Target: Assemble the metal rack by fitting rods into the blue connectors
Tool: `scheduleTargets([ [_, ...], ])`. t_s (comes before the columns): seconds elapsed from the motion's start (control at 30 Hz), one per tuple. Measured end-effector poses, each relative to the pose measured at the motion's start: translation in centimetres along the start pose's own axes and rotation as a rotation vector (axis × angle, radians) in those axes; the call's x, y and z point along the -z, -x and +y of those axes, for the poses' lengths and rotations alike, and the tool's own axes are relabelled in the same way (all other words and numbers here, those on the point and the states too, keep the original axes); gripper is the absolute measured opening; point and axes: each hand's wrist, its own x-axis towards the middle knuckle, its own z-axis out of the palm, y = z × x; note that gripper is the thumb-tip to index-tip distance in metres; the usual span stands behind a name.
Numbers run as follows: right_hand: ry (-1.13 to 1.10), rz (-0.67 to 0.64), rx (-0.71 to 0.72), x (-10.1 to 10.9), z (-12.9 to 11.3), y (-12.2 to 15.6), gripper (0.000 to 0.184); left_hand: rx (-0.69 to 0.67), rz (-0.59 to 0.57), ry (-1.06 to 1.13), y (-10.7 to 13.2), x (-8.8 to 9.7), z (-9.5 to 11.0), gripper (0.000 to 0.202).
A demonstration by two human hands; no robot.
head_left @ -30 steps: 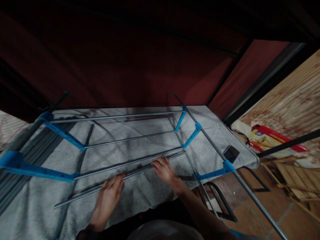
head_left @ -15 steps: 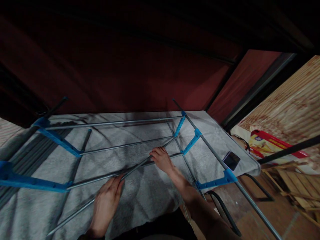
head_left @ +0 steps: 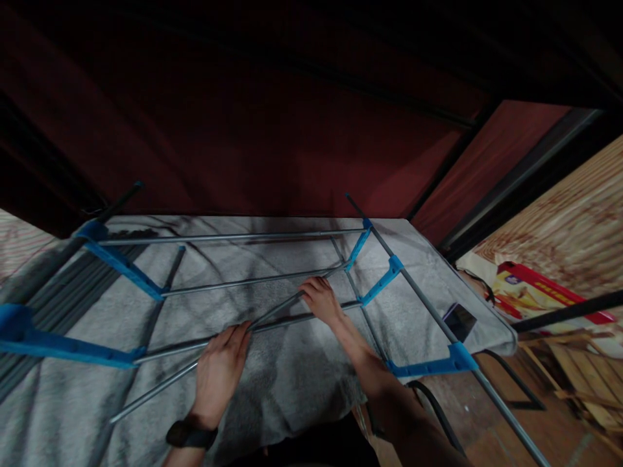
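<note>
A metal rack frame with grey rods and blue plastic brackets (head_left: 119,266) lies across a table covered by a grey towel (head_left: 287,383). A loose grey rod (head_left: 170,383) runs slantwise from low left up toward the right bracket. My left hand (head_left: 221,370) rests on this rod near its middle, fingers curled over it. My right hand (head_left: 318,299) grips the same rod nearer its far end, close to a blue bracket (head_left: 384,280). A dark watch sits on my left wrist.
A dark phone (head_left: 460,320) lies on the towel near the right table edge. A bundle of grey rods (head_left: 53,305) lies at the left. A red and yellow box (head_left: 530,292) and wooden slats (head_left: 584,363) sit on the floor at right. Dark red wall behind.
The loose rod has swung from lying along the frame's front rod to slanting across it, its far end raised toward the right bracket. Both hands moved up and away with it.
</note>
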Motion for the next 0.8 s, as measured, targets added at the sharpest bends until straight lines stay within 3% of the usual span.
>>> scheduleTargets([
  [0.47, 0.029, -0.008, -0.001, 0.1, 0.9, -1.1, 0.019, -0.002, 0.015, -0.023, -1.6, -1.1, -0.7, 0.041],
  [0.8, 0.035, 0.021, 0.015, 0.2, 1.3, -2.1, 0.024, 0.038, -0.010, -0.152, -4.3, 0.0, -0.4, 0.036],
])
